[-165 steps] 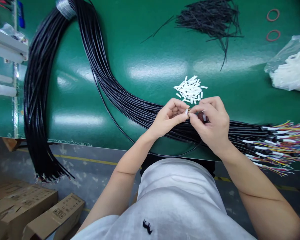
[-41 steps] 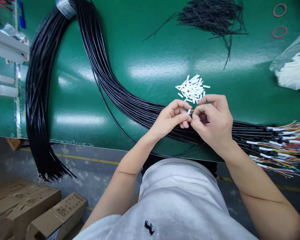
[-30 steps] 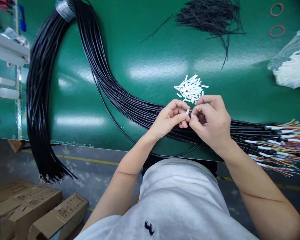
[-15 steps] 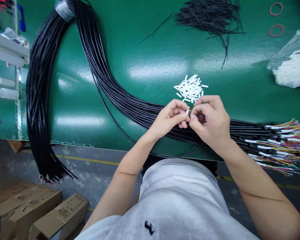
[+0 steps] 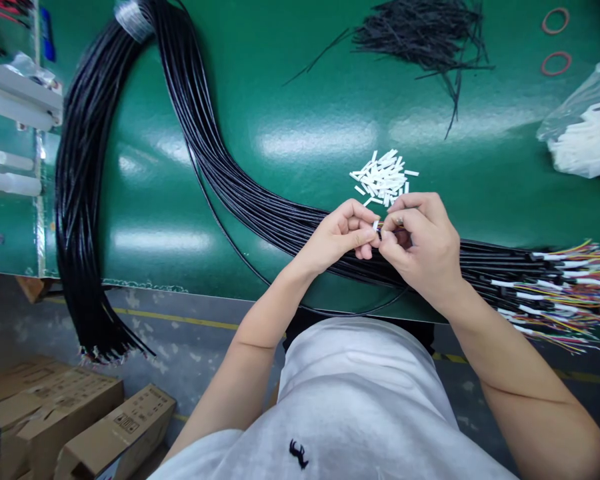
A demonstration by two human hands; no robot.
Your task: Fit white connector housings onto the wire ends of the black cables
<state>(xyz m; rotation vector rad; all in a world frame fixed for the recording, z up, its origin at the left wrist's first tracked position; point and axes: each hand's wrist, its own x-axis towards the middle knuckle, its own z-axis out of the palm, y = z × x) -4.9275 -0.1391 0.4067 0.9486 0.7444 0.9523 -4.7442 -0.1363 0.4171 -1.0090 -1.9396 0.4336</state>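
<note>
Between the fingertips of my left hand is pinched a short white sleeve. My right hand is closed close beside it, its thumb and fingers on the thin coloured wires of a black cable. Whether the wires pass through the sleeve is too small to tell. Under both hands runs a thick bundle of black cables, with white sleeves and loose coloured wire ends at the right. A small pile of white sleeves lies just beyond my fingers.
Black strips are heaped at the back of the green table. A clear bag of white pieces and two reddish rings lie at the right. The bundle's left end hangs over the front edge, above cardboard boxes.
Both hands stay in nearly the same place, still pinching the sleeve and the wires. The whole view has shifted slightly.
</note>
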